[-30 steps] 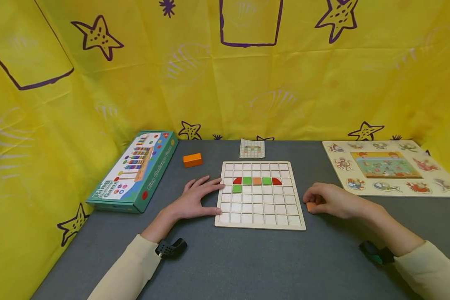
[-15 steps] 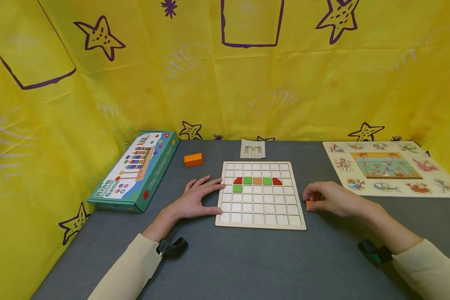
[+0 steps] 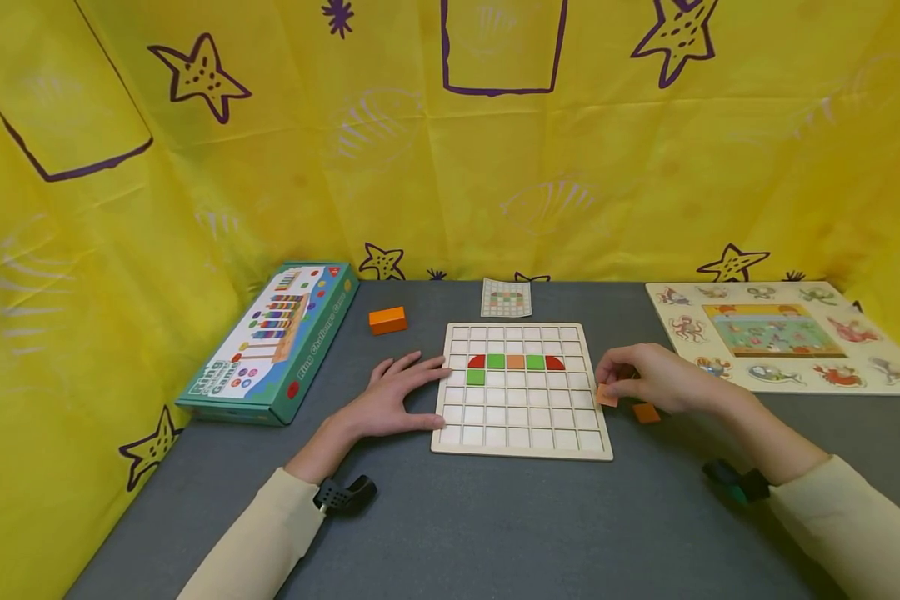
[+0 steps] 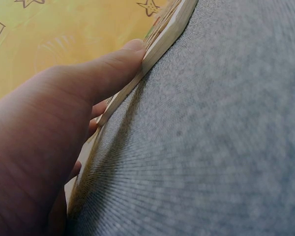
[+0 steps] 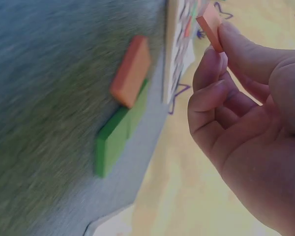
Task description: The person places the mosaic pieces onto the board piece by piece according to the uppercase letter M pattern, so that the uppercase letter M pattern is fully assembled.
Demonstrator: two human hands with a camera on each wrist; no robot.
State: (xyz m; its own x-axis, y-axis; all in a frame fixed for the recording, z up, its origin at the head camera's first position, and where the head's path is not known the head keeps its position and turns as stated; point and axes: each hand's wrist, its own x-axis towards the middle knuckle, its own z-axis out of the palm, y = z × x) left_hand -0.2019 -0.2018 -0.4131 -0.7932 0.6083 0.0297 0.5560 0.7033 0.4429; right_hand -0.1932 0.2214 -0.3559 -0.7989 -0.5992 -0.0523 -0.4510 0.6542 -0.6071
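Note:
My right hand pinches an orange square tile between thumb and fingers, held at the right edge of the wooden grid board. On the board a row reads red quarter-round, green, orange, green, red quarter-round, with a green tile below at the left. The left hand rests with spread fingers at the board's left edge; its thumb touches the rim in the left wrist view. Another orange tile lies on the table below the right hand, beside green tiles.
Behind the board lies a small pattern card. An orange block sits at the back left, near a green game box. A sea-animal picture board lies on the right. A yellow cloth hangs behind the table.
My right hand has lifted an orange tile from the table and moved left toward the board's edge, uncovering another orange tile. The left hand has stayed in place.

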